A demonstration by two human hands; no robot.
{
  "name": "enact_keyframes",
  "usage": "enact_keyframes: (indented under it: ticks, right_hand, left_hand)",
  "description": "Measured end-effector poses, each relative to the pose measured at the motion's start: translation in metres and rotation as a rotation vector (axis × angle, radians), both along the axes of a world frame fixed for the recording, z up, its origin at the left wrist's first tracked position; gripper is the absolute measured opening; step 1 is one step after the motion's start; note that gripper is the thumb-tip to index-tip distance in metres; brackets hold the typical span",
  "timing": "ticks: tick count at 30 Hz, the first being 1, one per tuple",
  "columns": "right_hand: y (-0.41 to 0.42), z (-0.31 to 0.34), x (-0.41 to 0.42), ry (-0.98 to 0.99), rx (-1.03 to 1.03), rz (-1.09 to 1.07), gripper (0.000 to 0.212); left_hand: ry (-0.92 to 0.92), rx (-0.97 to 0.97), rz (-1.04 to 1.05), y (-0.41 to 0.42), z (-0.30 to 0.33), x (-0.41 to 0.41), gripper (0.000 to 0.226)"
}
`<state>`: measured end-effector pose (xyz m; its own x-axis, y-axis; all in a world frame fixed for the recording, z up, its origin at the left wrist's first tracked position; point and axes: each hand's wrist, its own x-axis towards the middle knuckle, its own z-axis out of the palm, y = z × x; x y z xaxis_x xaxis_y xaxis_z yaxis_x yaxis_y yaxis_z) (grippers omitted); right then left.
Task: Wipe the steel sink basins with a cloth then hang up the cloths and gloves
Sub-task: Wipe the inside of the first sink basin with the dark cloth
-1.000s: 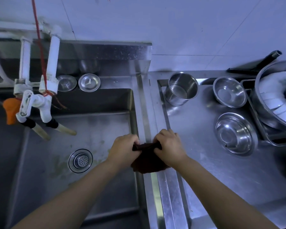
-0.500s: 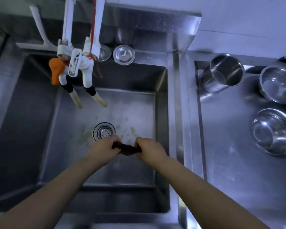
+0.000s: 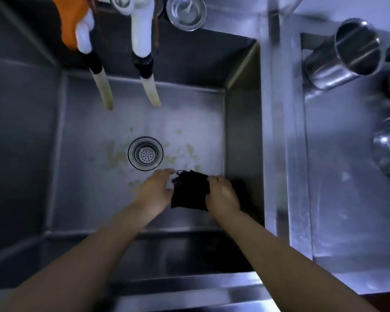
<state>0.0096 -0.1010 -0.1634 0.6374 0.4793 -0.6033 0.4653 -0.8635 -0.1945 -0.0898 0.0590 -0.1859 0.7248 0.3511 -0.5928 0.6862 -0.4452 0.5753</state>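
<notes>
A dark cloth (image 3: 189, 190) hangs between the two hands inside the steel sink basin (image 3: 243, 136), just on the near right of the round perforated drain strainer (image 3: 145, 153). The right hand (image 3: 222, 194) pinches its right edge with curled fingers; the left hand (image 3: 154, 190) touches the left edge, fingers reaching forward and only loosely bent. The cloth looks soft and crumpled, roughly square, its top edge running left to right. Yellowish residue (image 3: 189, 150) flecks the dull brushed metal floor around the strainer.
</notes>
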Motion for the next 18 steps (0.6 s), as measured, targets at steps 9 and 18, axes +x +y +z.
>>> enact_keyframes:
  ticks: [9, 18]
  right_hand:
    - [0.026, -0.079, -0.037, 0.191, -0.163, -0.215, 0.074]
    - [0.087, -0.136, 0.053, -0.327, 0.192, -0.365, 0.048]
  left_hand:
    - [0.095, 0.347, -0.432, 0.062, -0.014, -0.047, 0.056]
    - [0.074, 0.551, -0.550, 0.085, -0.061, -0.059, 0.077]
